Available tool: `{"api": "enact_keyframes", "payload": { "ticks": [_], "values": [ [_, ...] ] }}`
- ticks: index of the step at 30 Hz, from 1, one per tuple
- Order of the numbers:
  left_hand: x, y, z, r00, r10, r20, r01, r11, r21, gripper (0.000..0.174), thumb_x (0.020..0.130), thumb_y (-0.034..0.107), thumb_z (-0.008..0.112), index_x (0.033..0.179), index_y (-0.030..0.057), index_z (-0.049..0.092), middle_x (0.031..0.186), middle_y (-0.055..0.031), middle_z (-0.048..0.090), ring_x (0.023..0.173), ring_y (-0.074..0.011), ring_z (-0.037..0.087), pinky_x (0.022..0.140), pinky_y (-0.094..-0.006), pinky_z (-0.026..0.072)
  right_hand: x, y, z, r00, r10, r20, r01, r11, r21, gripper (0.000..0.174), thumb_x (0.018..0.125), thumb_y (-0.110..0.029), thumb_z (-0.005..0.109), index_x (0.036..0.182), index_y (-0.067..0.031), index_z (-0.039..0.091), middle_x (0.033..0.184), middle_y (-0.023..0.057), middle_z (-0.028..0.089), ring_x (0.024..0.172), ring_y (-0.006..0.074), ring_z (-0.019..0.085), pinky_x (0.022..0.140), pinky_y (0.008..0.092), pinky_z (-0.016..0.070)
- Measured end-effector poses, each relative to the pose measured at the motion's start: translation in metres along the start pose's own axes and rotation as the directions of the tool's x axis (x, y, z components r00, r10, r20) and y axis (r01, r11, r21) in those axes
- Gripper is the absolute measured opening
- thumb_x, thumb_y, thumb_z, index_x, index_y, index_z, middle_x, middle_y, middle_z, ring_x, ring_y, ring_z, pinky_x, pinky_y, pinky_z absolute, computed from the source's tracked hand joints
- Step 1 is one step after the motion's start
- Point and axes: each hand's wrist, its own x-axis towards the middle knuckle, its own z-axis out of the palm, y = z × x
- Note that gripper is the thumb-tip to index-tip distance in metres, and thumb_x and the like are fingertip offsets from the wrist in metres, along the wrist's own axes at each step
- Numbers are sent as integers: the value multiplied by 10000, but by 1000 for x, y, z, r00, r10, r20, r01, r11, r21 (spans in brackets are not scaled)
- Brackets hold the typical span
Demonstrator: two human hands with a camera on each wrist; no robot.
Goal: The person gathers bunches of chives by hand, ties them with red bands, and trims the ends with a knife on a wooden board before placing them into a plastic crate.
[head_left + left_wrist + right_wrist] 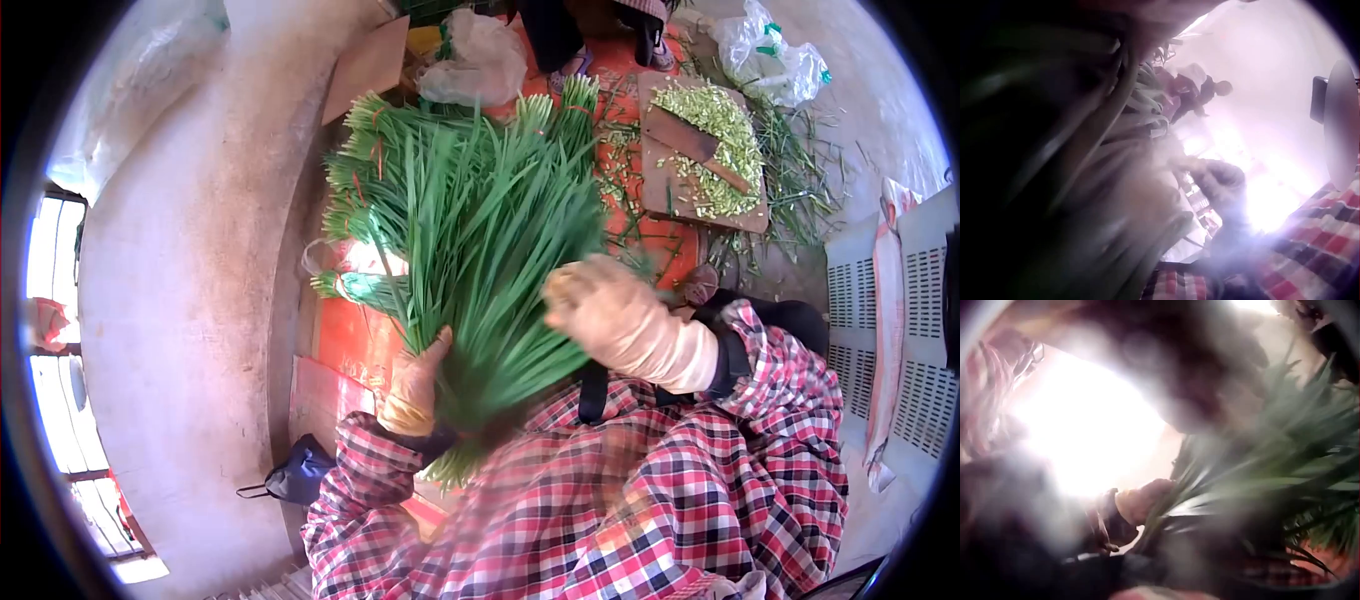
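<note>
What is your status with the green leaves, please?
Left hand holding green leaves. Right hand beside them, blurred, grip unclear. Knife on board, away from both hands.

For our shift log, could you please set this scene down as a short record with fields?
left hand: holds the long greens at their left side
right hand: at their right side, blurred, grip unclear
banded bundles: beyond and left of the greens
board: bears chopped pieces and a knife
second person: legs visible beyond the bundles
</note>
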Motion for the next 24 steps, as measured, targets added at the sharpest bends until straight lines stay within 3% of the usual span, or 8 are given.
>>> {"api": "enact_keyframes", "payload": {
  "ticks": [2,4,6,8,9,16,20,24],
  "values": [
    [-1,-5,2,1000,9,-10,-11,985,-174,326,923,166,583,1222,40,552,1089,-75,633,930,-179,625,804,-327,529,35,-8,-2,991,-127,-36,132,971,200,554,919,-496,422,1105,-1,590,1136,123,596,1100,265,539,942,457,387],
    [-5,3,6,1000,-10,-21,6,985,-174,320,919,174,593,1210,44,561,1063,-74,639,887,-180,637,758,-327,545,51,-4,35,997,-79,-24,80,994,73,602,927,-518,386,1163,7,563,1149,119,590,1131,258,524,964,455,375],
    [-9,10,8,982,-131,-135,98,969,-228,312,919,186,598,1196,46,572,1039,-76,646,873,-186,641,744,-332,553,47,-1,50,993,-46,-109,60,990,128,647,911,-573,375,1034,11,625,988,127,647,987,295,598,951,463,376],
    [-8,-4,0,981,-142,-132,95,946,-309,315,927,207,586,1190,34,574,1029,-82,652,866,-184,643,728,-332,558,35,-4,47,900,-137,415,-10,943,333,695,879,-635,382,817,3,651,762,147,651,781,352,629,885,465,409],
    [-5,-11,-10,981,-158,-115,117,947,-299,320,933,217,576,1191,28,572,1031,-86,654,873,-181,643,736,-330,558,21,-8,46,949,-111,295,-30,900,434,730,862,-672,376,641,-16,608,612,170,599,636,372,607,746,461,459],
    [-8,-9,-8,999,26,-24,-24,998,59,321,961,227,522,1152,-21,593,1035,-98,662,899,-177,649,781,-311,545,-31,-28,11,960,-118,253,46,960,275,847,867,-675,363,1093,121,543,727,159,617,650,288,618,594,371,490],
    [-7,-1,-5,999,12,-36,-6,989,148,294,900,135,584,1164,6,597,1062,-56,643,941,-155,602,833,-293,473,-37,-22,2,858,65,509,-137,985,106,846,845,-640,447,1227,115,451,969,199,595,895,307,598,797,416,465],
    [-13,16,16,999,-24,-36,23,999,-27,308,898,136,600,1174,1,588,1031,-20,616,896,-135,569,802,-278,450,28,-25,-10,992,-102,-71,122,909,399,715,880,-566,456,1257,42,463,1184,172,558,1114,303,525,1023,452,345]
  ]
}}
